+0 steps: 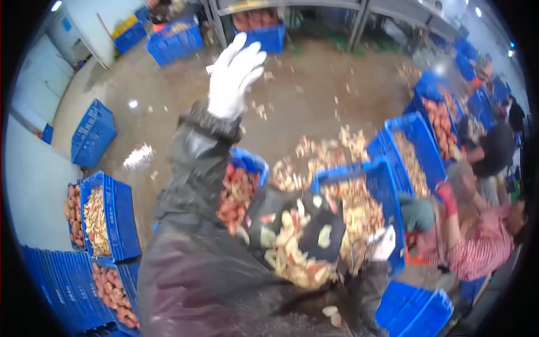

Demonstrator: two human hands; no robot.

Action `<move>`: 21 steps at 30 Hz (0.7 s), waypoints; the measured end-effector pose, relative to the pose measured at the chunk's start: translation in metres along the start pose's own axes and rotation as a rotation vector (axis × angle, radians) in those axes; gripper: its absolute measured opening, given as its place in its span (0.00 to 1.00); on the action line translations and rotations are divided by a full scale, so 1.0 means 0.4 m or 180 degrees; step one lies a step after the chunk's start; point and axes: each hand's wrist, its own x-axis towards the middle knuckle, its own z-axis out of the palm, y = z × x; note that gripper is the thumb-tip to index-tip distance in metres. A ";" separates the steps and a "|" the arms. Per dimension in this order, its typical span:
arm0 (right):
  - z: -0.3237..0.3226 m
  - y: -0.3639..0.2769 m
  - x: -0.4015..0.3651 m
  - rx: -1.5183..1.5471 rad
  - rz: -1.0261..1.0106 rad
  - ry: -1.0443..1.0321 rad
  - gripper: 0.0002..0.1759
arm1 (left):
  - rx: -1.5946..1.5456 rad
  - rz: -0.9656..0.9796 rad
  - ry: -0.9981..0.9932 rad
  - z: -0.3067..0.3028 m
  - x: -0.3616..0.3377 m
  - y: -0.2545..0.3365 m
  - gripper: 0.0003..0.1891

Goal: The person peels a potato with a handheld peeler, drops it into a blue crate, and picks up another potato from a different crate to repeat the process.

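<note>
My left hand, in a white glove, is raised above the wet floor with its fingers spread and nothing in it. White-gloved too, my right hand is at the right side of a blue crate of pale peelings; its fingers are blurred, and what it holds, if anything, cannot be made out. A heap of pale pieces and peelings lies on my dark apron. Beyond my left forearm, a blue crate holds reddish roots.
Peelings litter the wet floor. Crates of pale pieces and roots stand at the left, beside stacked blue crates. At the right, a person in a checked shirt and another in dark clothes sit near more crates.
</note>
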 end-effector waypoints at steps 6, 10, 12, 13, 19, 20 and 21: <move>-0.205 0.142 0.012 -0.2944 -0.0562 -0.0363 0.17 | 0.3466 -0.1130 0.2604 -0.485 -0.847 -0.059 0.31; -0.004 0.058 0.051 -0.2384 -0.0123 -0.0269 0.17 | 0.6092 -0.2347 0.3593 -0.574 -1.391 0.054 0.57; 0.204 0.034 0.089 -0.2237 -0.0347 -0.0654 0.14 | 0.5437 -0.2891 0.4279 -0.521 -1.490 0.019 0.61; 0.312 0.029 0.097 -0.2257 -0.0367 -0.1103 0.09 | 0.4768 -0.3166 0.4577 -0.548 -1.555 -0.033 0.59; 0.797 0.228 0.162 -0.5153 -0.1136 -0.4087 0.26 | 0.3912 -0.3296 0.5454 -0.485 -1.528 -0.188 0.42; 0.820 0.331 0.175 -0.5028 -0.1111 -0.3918 0.30 | 0.3576 -0.3599 0.5536 -0.524 -1.553 -0.185 0.39; 0.842 0.432 0.185 -0.4895 -0.1090 -0.3754 0.34 | 0.3787 -0.3063 0.5231 -0.573 -1.597 -0.202 0.37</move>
